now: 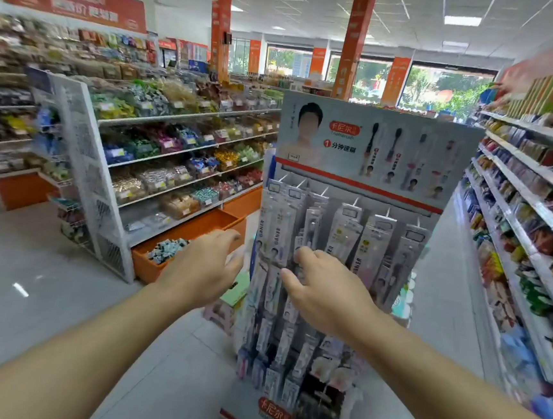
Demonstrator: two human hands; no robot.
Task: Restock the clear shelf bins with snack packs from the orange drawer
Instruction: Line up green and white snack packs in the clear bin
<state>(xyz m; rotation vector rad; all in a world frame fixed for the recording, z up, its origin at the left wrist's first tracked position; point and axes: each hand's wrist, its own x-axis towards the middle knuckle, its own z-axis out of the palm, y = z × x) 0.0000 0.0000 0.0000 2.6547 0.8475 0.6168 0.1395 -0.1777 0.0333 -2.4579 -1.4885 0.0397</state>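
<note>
While both hands reach ahead empty, left hand and right hand with fingers loosely spread, this looks like the approach step. One orange drawer stands pulled open under the shelf bins at left, snack packs heaped inside, too many to count. Next: step left, bend and scoop packs.

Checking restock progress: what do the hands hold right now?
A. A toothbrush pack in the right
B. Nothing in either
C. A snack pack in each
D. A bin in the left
B: the left hand and right hand reach forward with loose fingers and hold nothing.
</note>
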